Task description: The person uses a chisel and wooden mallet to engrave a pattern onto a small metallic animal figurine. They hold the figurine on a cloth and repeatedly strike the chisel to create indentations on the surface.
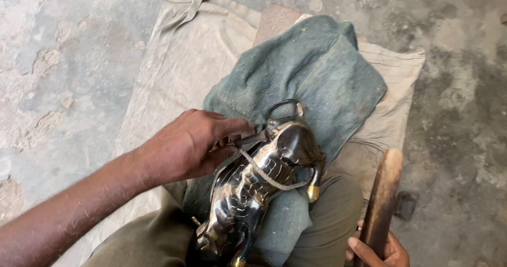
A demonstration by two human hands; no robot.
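Observation:
A dark, shiny metal animal figure [253,188] with engraved lines and brass-coloured tips lies on a grey-green cloth [317,66] across my lap. My left hand [185,145] rests against its upper end and grips a thin dark tool [248,139] pressed to the metal. A pale cord [269,177] loops around the figure's body. At the bottom right, my right hand [383,251] is closed around a brown wooden stick [383,193] that stands upright beside my knee.
A beige sackcloth [185,50] is spread over the rough concrete floor [63,61] under the grey-green cloth. A reddish block [274,20] shows beneath the cloths at the top. A small dark object [405,204] lies on the floor right of the stick.

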